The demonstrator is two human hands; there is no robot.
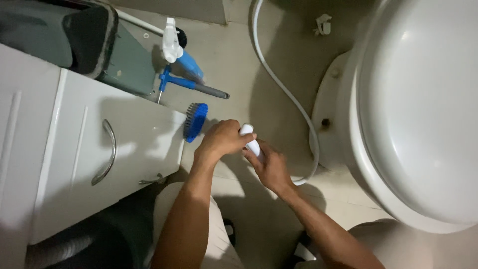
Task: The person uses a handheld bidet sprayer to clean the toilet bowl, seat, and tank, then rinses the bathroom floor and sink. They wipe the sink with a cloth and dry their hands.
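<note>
White spray handle: pinched between fingers of left hand, curled over its top, and right hand, wrapped beneath; white hose trails away. Blue brush just left of the fingers. Beige tiled floor, white cabinet left, toilet right.

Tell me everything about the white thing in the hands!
The white sprayer head is a small, smooth, plastic-looking handle. The left hand covers its top end, and the right hand grips its lower part. A white hose loops from near the right hand across the beige floor beside the toilet.
</note>
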